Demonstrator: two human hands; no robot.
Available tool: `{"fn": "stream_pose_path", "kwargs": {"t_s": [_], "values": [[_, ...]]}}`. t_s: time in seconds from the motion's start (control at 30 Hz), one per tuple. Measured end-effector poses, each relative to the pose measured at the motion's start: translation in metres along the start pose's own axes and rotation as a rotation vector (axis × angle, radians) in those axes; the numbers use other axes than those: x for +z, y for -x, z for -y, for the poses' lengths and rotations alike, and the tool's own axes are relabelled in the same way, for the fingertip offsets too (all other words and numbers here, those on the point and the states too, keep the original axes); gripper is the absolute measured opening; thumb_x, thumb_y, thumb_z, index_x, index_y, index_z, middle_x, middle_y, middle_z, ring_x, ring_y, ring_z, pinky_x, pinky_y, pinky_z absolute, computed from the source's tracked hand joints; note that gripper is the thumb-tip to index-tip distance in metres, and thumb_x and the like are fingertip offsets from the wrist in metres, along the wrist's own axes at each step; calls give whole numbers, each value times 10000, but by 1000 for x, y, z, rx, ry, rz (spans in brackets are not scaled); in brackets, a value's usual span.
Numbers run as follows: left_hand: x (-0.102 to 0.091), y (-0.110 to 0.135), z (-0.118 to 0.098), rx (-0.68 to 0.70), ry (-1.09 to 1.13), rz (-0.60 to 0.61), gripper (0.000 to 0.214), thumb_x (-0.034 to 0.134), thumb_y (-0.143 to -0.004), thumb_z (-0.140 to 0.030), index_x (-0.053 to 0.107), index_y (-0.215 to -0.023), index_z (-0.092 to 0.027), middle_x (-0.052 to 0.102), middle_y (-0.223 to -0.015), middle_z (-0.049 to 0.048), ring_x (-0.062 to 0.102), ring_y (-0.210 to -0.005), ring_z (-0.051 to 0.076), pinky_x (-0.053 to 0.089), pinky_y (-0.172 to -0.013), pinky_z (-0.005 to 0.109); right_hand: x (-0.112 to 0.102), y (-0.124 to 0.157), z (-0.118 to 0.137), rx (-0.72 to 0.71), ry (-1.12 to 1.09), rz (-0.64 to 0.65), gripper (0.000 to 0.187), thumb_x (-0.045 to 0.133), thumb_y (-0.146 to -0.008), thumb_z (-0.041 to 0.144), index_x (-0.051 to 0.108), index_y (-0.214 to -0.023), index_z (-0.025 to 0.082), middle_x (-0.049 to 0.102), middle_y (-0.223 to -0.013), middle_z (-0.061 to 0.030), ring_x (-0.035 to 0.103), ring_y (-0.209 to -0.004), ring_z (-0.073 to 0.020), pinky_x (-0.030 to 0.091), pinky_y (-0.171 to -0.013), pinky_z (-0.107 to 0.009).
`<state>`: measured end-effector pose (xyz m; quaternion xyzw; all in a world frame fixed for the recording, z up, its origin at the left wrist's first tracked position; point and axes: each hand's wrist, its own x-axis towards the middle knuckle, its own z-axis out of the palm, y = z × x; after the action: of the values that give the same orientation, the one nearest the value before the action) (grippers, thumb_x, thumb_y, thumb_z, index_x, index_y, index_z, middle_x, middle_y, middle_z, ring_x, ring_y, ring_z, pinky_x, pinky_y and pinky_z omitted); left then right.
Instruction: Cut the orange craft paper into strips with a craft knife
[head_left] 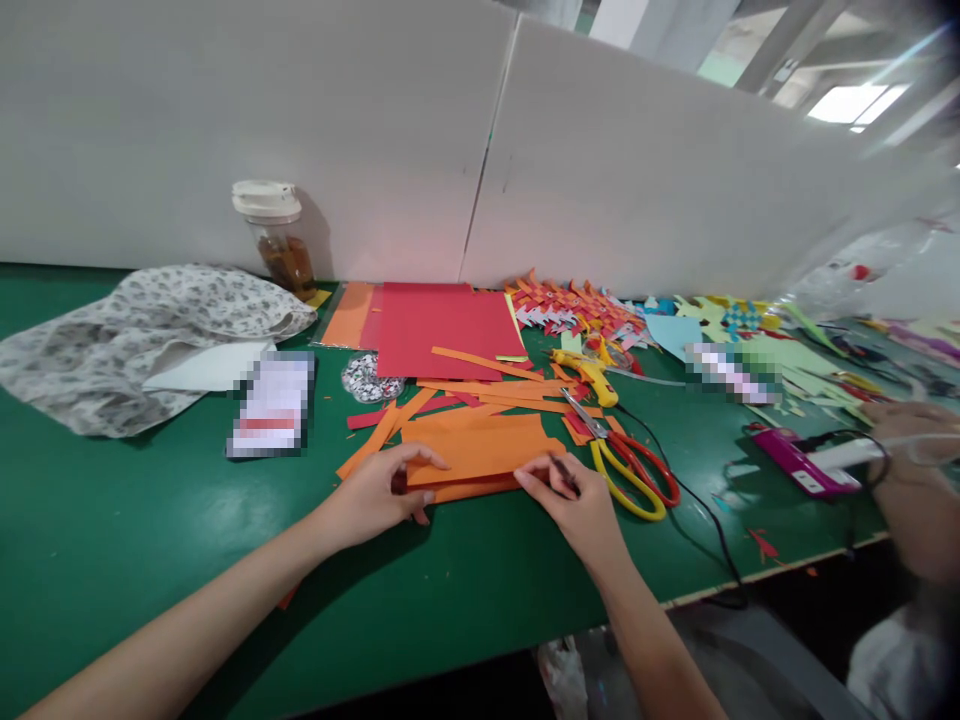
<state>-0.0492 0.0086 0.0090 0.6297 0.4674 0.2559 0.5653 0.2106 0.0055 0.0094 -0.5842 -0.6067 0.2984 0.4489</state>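
A folded sheet of orange paper (472, 445) is held just over the table, its near edge lifted off the layer below. My left hand (386, 485) grips its left end, thumb beneath and fingers curled over. At the lower right corner, my right hand (566, 490) pinches the paper between thumb and fingertips. A slim dark object (564, 472), possibly a pen, is tucked in that same hand. Orange paper strips (510, 395) lie just behind the sheet. Scissors (630, 460) with red and yellow handles rest open-bladed to the right of my right hand.
Red card sheets (442, 325) lie behind the strips, near a yellow glue gun (589, 375). A phone (274, 405), patterned cloth (150, 340) and lidded cup (277, 240) stand left. Folded paper pieces (574, 305) line the wall. Another person's hand (915, 440) is at right.
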Motion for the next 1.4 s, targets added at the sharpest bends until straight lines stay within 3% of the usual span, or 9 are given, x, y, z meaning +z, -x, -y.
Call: {"fn": "stream_pose_path", "kwargs": {"t_s": [0.1,0.33,0.43,0.57,0.83,1.07,1.4], "values": [[0,0,0,-8,-11,-5,309,590,-774,-319,544,-1055,-198,589,-1020,25,681,-613,118,446,-552,219,-1,-1,-5,117,-176,-100,568,786,-651,383,261,-489,239,690,-724,-58,659,-766,-235,500,-724,-350],[0,0,1,-14,-8,-10,332,592,-766,-332,540,-1063,-193,598,-996,27,683,-631,130,452,-545,222,-6,3,-9,70,-162,-196,557,727,-742,396,231,-538,244,628,-678,-36,661,-729,-224,506,-722,-360],[0,0,0,-36,-30,-5,343,591,-776,-338,533,-1082,-194,604,-908,12,691,-648,150,446,-547,225,-7,7,-8,-69,-42,-104,409,719,-750,318,379,-540,231,644,-726,-48,623,-685,-210,488,-668,-357],[-1,0,-1,-34,-25,-2,331,587,-779,-340,528,-1076,-205,616,-959,19,691,-646,141,458,-573,228,-7,9,-5,-254,116,33,13,661,-773,240,655,-777,229,670,-778,-59,599,-738,-224,492,-673,-371],[0,1,-2,-10,3,4,329,580,-760,-337,532,-1053,-197,588,-1093,49,683,-649,128,481,-596,243,-8,8,2,-245,224,87,53,645,-751,234,695,-731,233,666,-725,-61,569,-737,-236,442,-585,-333],[-1,1,-1,0,10,5,332,581,-758,-326,526,-1058,-194,582,-1160,68,673,-648,116,504,-642,257,-7,11,1,-178,193,126,41,648,-738,222,688,-742,233,672,-814,-82,564,-758,-233,409,-481,-285],[0,1,-2,-7,7,5,328,587,-752,-330,526,-1044,-196,587,-1162,70,672,-646,116,508,-641,254,-7,9,2,-238,246,130,57,650,-762,258,661,-708,244,695,-778,-64,591,-768,-248,449,-617,-358]]}}
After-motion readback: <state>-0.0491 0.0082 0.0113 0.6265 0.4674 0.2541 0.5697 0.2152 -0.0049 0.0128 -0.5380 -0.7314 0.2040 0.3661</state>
